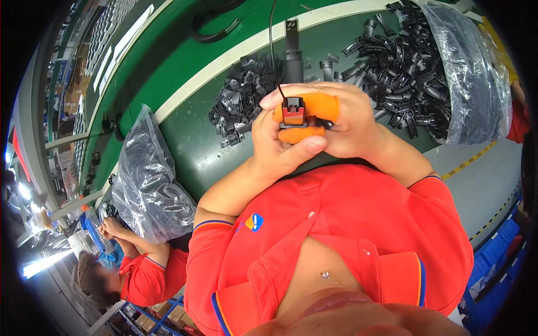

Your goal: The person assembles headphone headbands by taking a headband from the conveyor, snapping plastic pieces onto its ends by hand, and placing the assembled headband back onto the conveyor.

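In front of my chest, both hands are closed around a small black plastic part (293, 115) with a slotted end. My left hand (268, 137) grips it from the left, its bare thumb lying along the near side. My right hand (354, 120) pinches it from the right, with orange finger covers (322, 107) on its fingers. A thin black cable (272, 39) comes down behind the part. Just beyond my hands stands a black upright fixture (292, 61). My palms hide much of the part.
Small dark pieces (238, 98) are heaped left on the green table (202, 148). Curved black parts (400, 84) spill from a clear plastic bag (476, 73) at right. Another plastic bag (148, 179) hangs at the left edge. A person in red (151, 280) works at far left.
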A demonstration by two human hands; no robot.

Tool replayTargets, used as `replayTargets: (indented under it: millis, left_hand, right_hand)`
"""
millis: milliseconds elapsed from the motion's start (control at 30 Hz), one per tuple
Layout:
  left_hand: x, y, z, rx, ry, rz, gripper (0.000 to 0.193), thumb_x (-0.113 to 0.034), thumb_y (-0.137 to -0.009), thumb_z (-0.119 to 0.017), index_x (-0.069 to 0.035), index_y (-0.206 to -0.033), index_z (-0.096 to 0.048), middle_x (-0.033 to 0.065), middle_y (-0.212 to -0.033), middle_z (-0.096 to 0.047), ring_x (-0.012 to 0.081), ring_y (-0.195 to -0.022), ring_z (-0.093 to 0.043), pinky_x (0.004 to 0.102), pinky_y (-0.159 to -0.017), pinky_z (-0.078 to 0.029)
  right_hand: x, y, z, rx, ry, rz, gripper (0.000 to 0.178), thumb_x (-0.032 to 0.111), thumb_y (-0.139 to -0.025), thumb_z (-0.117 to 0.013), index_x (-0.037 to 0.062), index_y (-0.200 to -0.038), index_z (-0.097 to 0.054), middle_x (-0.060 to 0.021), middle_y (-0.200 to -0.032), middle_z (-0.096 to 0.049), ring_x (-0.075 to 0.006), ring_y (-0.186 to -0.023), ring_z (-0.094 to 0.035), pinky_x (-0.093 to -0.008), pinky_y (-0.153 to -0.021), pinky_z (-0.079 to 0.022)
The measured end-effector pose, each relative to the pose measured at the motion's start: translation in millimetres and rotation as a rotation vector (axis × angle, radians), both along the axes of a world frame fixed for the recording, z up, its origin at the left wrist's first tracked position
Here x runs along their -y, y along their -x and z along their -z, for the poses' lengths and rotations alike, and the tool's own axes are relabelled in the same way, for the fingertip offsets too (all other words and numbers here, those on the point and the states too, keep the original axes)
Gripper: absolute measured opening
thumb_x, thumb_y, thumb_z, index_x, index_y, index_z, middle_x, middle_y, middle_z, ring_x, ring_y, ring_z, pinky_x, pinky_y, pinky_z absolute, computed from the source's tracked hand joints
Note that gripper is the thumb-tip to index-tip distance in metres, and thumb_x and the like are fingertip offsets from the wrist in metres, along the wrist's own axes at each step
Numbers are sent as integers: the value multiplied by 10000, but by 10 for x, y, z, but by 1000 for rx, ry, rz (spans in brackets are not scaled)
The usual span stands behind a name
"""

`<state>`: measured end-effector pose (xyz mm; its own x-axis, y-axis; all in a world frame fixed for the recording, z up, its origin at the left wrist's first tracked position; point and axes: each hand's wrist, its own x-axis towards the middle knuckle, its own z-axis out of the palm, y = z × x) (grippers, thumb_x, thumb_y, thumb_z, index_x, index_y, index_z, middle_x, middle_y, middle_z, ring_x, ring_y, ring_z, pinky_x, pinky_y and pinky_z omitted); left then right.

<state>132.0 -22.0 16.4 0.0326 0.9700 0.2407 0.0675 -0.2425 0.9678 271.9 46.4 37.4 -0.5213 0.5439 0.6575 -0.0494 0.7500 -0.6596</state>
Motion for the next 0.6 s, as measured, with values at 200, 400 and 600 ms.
replayTargets:
  millis: [200,400,600]
  left_hand:
    - [-92,17,15,118,16,132,574,-307,-661,-778,8,-1058,-509,71,-856,-583,179,-760,-579,288,-699,-469]
    - [-433,454,-271,-667,-245,176,557,-180,-735,-687,24,-1172,-408,117,-925,-553,246,-909,-555,342,-853,-416]
    - [-1075,1713,-73,-1113,-224,-532,208,-140,-842,-549,6,-980,-493,170,-886,-559,357,-893,-516,429,-848,-383]
  right_hand:
    - [-23,-33,51,12,114,-22,327,169,-684,-717,29,-961,-614,-48,-941,-658,-185,-775,-639,-266,-712,-502]
    - [-129,-61,38,-78,430,11,466,85,-758,-664,34,-1192,-503,-62,-1141,-578,-157,-996,-564,-287,-894,-421]
    - [-775,-518,219,432,228,341,265,66,-804,-580,41,-1068,-587,-121,-1054,-584,-247,-945,-580,-297,-824,-447]
